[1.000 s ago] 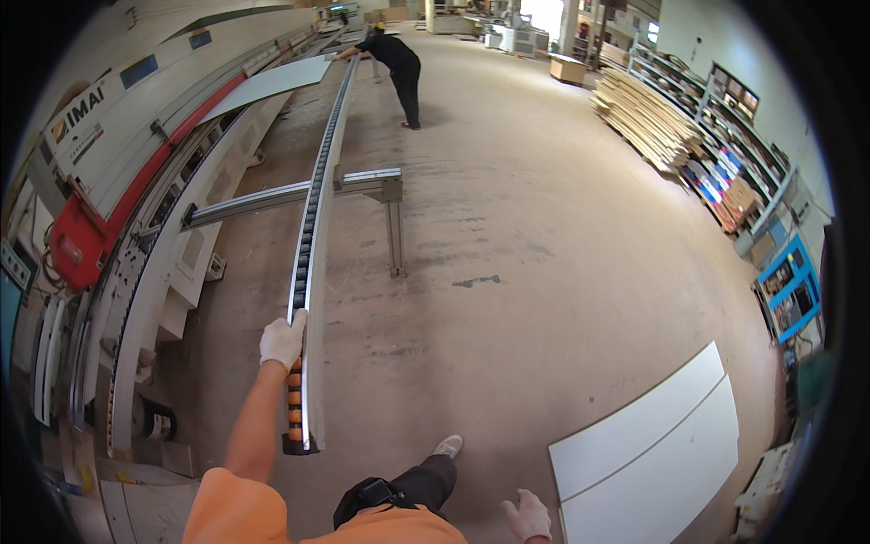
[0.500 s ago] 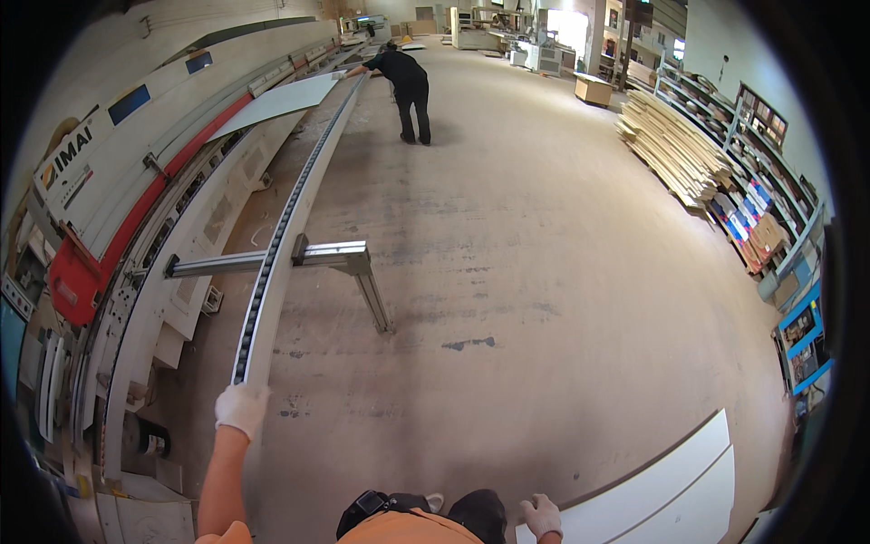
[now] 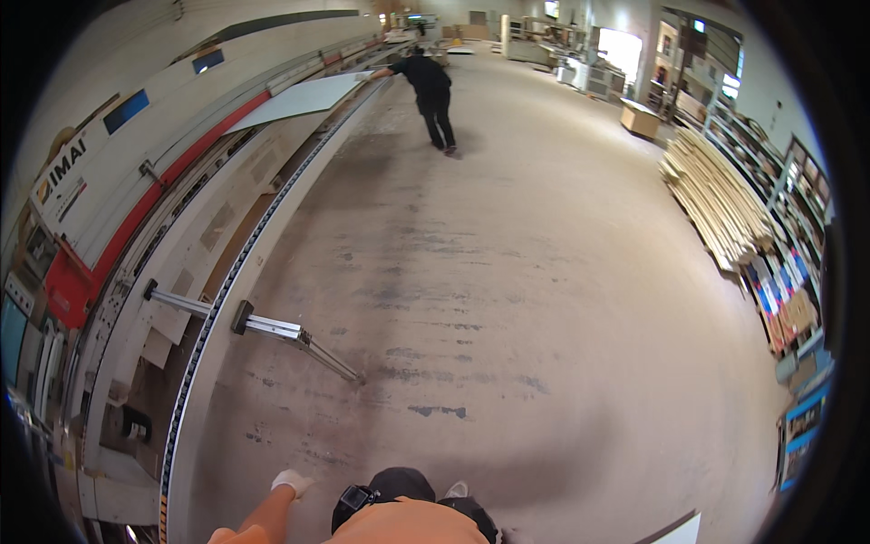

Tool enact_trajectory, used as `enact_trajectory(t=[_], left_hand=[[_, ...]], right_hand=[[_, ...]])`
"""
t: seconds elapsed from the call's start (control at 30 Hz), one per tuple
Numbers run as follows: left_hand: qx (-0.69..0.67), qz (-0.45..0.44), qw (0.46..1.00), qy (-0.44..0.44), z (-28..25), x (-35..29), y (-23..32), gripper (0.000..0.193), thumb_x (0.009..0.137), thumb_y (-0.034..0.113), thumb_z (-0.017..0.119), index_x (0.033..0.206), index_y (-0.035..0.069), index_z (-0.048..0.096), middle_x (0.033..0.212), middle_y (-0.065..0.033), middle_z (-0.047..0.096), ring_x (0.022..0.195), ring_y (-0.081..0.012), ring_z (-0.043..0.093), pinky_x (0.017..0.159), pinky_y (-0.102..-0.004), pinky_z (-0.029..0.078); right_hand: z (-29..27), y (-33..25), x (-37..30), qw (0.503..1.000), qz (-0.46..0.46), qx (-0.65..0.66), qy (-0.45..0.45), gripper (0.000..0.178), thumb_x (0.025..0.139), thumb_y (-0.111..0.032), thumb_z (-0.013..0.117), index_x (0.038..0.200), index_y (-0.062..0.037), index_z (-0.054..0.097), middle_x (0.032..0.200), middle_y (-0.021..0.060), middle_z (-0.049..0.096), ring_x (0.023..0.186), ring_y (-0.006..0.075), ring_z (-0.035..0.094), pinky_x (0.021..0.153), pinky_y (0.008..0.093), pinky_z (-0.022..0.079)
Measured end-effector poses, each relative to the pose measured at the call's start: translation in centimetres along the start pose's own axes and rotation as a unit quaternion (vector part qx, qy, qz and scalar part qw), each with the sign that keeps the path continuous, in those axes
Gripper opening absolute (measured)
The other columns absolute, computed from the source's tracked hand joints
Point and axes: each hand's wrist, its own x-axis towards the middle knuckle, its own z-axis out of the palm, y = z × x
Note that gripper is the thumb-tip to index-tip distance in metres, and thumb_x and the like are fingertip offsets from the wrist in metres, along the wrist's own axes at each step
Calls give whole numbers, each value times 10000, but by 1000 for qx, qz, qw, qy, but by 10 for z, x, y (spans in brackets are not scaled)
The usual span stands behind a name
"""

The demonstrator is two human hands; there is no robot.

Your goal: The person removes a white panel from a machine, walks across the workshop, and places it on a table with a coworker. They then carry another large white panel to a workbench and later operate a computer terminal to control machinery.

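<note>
Gloved left hand (image 3: 292, 482) low at 7 o'clock, just beside the roller rail (image 3: 237, 281).

L hand in white glove, touching nothing, fingers blurred, can't tell if curled or loose. R hand out of view. Rail runs from 7 o'clock up toward 11, w/ a metal support arm (image 3: 272, 328) sticking out onto the floor (image 3: 544, 272). Far at 12: another person (image 3: 433, 86) leans on a white panel (image 3: 304, 98) lying on the machine. Board stack (image 3: 720, 195) at 2 o'clock.

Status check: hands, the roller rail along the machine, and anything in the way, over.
Left hand gloved, empty, beside the roller rail, not touching. Right hand out of view. Support leg juts onto the floor; a co-worker leans on a white panel far ahead.
</note>
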Motion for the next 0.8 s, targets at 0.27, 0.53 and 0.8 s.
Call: enact_trajectory(t=[0.27, 0.53, 0.8], left_hand=[[-92, -16, 993, -67, -14, 78, 101, 452, 992, 427, 695, 1044, 6, 850, 956, -206, 826, 877, -320, 830, 871, -442, 627], [-199, 83, 976, 14, -304, 127, 407, 617, 988, 533, 635, 829, -36, 811, 782, -172, 804, 835, -314, 815, 874, -468, 615], [-161, 174, 958, 160, -556, 185, 672, 681, 1014, 590, 551, 851, -10, 830, 808, -166, 820, 849, -354, 804, 943, -446, 614]], right_hand=[[-333, -183, 225, 960, -6, 215, 178, 407, 1006, -368, 706, 1015, 26, 806, 805, 124, 754, 737, 233, 724, 704, 420, 579], [-504, -356, 338, 922, -45, 379, 57, 211, 1046, -218, 658, 942, -42, 712, 768, 36, 627, 622, 154, 607, 574, 347, 506], [-538, -328, 523, 986, -65, -148, 39, 397, 1049, -373, 608, 1147, -45, 809, 1132, 211, 810, 1054, 419, 763, 916, 524, 595]])
